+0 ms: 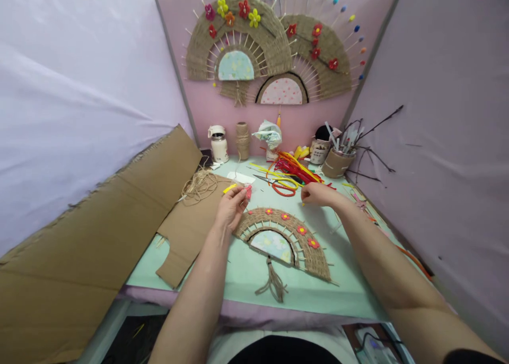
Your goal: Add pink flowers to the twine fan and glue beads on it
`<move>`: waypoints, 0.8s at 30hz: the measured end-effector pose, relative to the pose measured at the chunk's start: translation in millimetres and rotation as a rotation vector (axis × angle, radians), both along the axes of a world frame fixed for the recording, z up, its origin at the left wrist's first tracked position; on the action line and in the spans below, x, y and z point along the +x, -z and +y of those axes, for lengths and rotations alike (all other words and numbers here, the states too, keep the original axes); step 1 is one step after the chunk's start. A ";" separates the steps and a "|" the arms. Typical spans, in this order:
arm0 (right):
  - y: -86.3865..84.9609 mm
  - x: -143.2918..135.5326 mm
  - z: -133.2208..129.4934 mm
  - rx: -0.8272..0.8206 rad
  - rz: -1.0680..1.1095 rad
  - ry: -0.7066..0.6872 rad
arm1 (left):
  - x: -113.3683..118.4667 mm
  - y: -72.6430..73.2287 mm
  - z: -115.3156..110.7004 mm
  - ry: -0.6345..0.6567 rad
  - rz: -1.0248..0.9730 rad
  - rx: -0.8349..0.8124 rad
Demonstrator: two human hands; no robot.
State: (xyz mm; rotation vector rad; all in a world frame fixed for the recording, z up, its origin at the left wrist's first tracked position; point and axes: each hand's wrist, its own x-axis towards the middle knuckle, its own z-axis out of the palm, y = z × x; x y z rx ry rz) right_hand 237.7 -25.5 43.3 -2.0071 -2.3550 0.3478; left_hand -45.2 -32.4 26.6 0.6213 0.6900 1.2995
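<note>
The left hand [233, 207] clamps its fingers on a pink piece [248, 192]; the right hand's [318, 194] curl, closure cannot be told. The woven fan [292, 230] lies on the table [245, 287], long axis far-left to near-right, arc facing away, tassel [274, 283] pointing nearward.

No readable text, can label [318, 150] blurred

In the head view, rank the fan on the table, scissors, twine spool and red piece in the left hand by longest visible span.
Largest to smallest:
Fan on the table
Scissors
Twine spool; farther back, so real size is unsure
Red piece in the left hand
</note>
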 end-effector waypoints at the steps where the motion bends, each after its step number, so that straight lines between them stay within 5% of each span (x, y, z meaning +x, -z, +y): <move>1: 3.1 2.9 -1.1 0.003 -0.004 0.011 | 0.1 0.9 0.3 0.003 0.007 -0.007; 12: 25.5 17.3 8.1 -0.017 0.011 0.009 | -1.4 4.5 2.2 0.022 0.046 -0.041; 24: 28.2 20.7 10.7 0.014 0.066 0.018 | -1.9 5.1 2.8 0.024 0.034 -0.040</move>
